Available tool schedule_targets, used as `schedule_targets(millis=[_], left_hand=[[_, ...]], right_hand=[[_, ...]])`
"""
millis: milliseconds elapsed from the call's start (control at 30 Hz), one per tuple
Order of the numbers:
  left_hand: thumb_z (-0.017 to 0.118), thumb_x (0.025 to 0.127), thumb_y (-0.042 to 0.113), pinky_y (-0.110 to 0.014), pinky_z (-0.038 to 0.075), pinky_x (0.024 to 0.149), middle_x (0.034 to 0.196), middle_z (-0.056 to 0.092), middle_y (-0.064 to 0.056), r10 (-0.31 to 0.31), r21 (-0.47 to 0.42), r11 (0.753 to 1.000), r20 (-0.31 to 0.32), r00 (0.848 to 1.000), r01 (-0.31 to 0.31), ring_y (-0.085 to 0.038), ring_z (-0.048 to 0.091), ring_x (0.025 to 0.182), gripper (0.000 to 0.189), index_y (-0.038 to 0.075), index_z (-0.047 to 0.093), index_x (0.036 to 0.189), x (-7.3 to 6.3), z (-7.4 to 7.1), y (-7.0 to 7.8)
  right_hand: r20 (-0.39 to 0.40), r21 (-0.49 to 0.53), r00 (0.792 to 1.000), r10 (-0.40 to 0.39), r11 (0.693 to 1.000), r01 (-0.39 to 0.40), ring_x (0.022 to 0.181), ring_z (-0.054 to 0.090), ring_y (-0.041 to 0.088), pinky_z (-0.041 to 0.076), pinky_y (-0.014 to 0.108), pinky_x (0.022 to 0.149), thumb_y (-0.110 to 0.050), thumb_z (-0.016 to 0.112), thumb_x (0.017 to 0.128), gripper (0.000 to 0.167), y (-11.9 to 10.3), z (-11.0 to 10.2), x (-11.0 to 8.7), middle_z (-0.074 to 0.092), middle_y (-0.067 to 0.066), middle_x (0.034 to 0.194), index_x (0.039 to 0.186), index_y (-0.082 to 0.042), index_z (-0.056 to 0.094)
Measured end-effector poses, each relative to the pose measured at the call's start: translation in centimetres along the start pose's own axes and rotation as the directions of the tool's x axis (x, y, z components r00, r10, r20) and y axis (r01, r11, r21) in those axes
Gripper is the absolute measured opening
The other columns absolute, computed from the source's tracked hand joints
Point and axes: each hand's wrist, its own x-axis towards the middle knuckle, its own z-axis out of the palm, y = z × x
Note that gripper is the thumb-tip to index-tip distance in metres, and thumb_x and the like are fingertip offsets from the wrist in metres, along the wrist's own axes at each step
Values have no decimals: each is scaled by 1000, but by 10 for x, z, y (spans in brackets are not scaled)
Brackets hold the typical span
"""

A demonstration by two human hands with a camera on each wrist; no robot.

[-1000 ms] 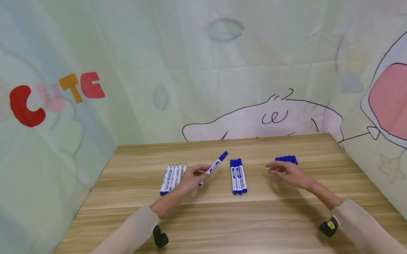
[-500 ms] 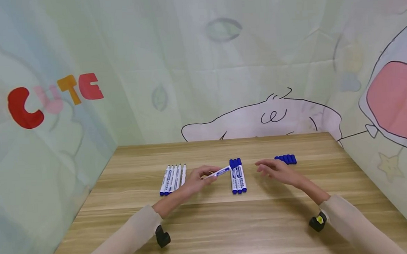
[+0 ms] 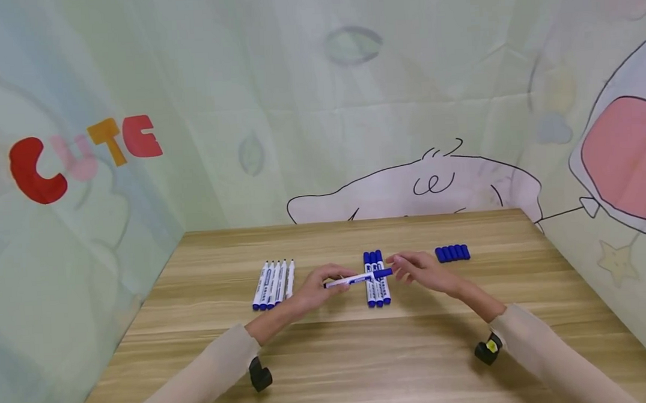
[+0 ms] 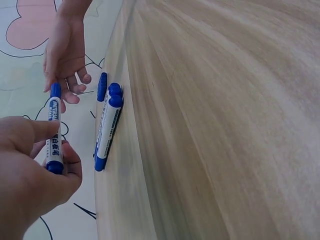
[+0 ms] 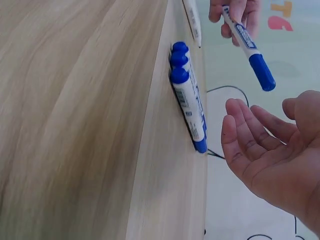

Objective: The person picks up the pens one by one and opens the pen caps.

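My left hand (image 3: 317,291) pinches a capped whiteboard marker (image 3: 359,278) by its white barrel. The marker lies nearly level above the table, its blue cap (image 5: 262,72) pointing toward my right hand (image 3: 428,274). In the right wrist view the right hand (image 5: 285,155) has loosely spread fingers with nothing between them, and a gap separates them from the cap. Beneath the held marker, three capped blue markers (image 3: 379,295) lie side by side. At the left is a row of several uncapped markers (image 3: 272,286), tips pointing away.
Several loose blue caps (image 3: 452,253) stand in a tight row at the back right of the wooden table (image 3: 330,369). Printed cloth (image 3: 215,80) hangs behind the table and along its sides.
The left hand has moved right and swung the marker from a steep slant to nearly level. The right hand has come left, away from the loose caps and up to the marker's cap.
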Motion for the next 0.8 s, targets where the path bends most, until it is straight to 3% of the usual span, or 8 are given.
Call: schedule_targets(millis=[167, 333, 600, 800], left_hand=[[66, 97, 5, -31, 49, 94, 124, 68, -17, 2, 19, 1000, -5, 1000, -2, -24, 62, 110, 29, -1, 69, 125, 1, 2, -1], [66, 97, 5, -29, 50, 91, 127, 67, -18, 2, 4, 1000, -14, 1000, -2, -22, 61, 111, 28, -1, 69, 125, 1, 4, 0], [73, 93, 12, -25, 52, 84, 117, 73, -14, -54, -17, 998, -70, 996, 53, -20, 65, 103, 28, 1, 73, 119, 5, 7, 8], [80, 88, 14, -25, 51, 74, 107, 77, -12, -67, -38, 997, -71, 995, 65, -10, 64, 85, 33, 1, 74, 118, 10, 10, 10]], right_hand=[[80, -6, 997, -13, 1000, 14, 99, 70, 37, 61, 44, 83, -28, 42, 112, 46, -7, 6, 0, 73, 22, 114, 135, 8, 58], [165, 46, 985, -40, 998, 33, 95, 68, 38, 61, 38, 82, -19, 50, 109, 38, -12, 12, -2, 71, 26, 109, 135, 8, 58], [152, 51, 984, -91, 995, 84, 83, 65, 22, 58, 31, 72, -5, 51, 106, 30, -13, 15, 2, 67, 30, 98, 128, 12, 60], [134, 32, 988, -79, 997, 75, 81, 66, 31, 58, 32, 71, -9, 52, 107, 27, -21, 18, 3, 67, 28, 94, 123, 7, 64]])
